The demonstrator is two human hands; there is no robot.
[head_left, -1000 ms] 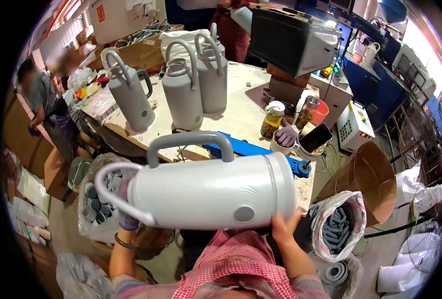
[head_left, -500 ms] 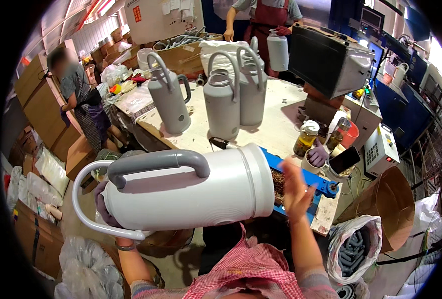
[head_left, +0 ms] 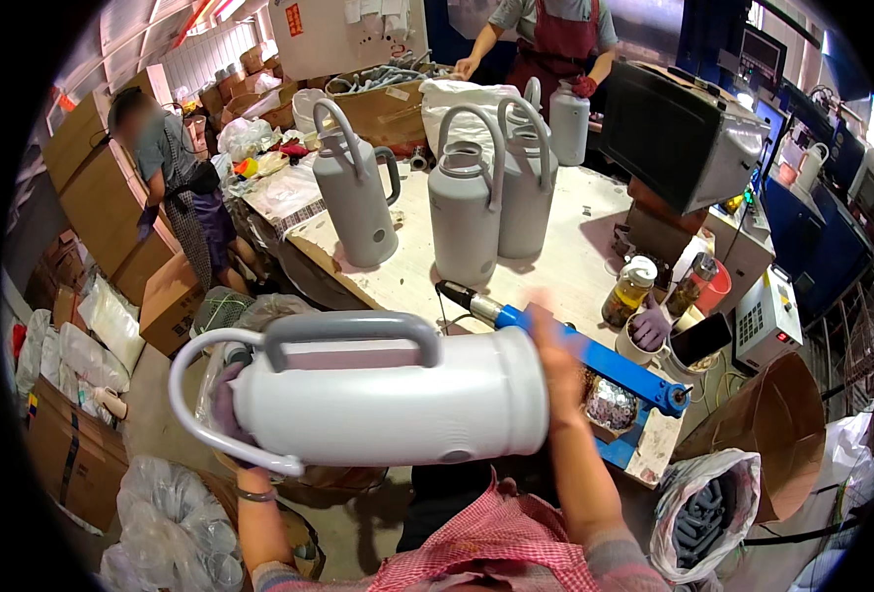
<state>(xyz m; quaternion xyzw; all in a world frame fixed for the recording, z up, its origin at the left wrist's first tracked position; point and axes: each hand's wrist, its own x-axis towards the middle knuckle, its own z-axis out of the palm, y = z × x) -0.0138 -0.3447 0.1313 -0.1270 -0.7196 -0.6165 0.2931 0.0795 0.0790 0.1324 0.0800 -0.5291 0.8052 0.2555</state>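
A large pale grey jug (head_left: 388, 405) lies on its side across my front, with a darker grey side handle (head_left: 353, 326) on top and a looped carrying handle (head_left: 185, 395) at the left. My left hand (head_left: 228, 409), in a purple glove, grips its neck end, partly hidden behind the loop. Against the wide base end is my bare right hand (head_left: 558, 380), palm toward it and fingers stretched upward, blurred by motion. Beyond the jug, a blue clamp-like fixture (head_left: 619, 367) sits at the table's edge, with a tub of small metal parts (head_left: 612, 405) beside it.
Several similar jugs (head_left: 465, 217) stand on the white table (head_left: 580, 222). Jars (head_left: 629, 291), a purple glove (head_left: 650, 326) and a phone (head_left: 701, 340) are at the right. A sack of grey handles (head_left: 703, 523) stands below. One co-worker (head_left: 555, 44) is across the table, another (head_left: 176, 183) at the left.
The jug has tipped closer to level, its base end lower. My right hand has come left from beside the base to against it. The view has shifted, exposing more of the blue fixture.
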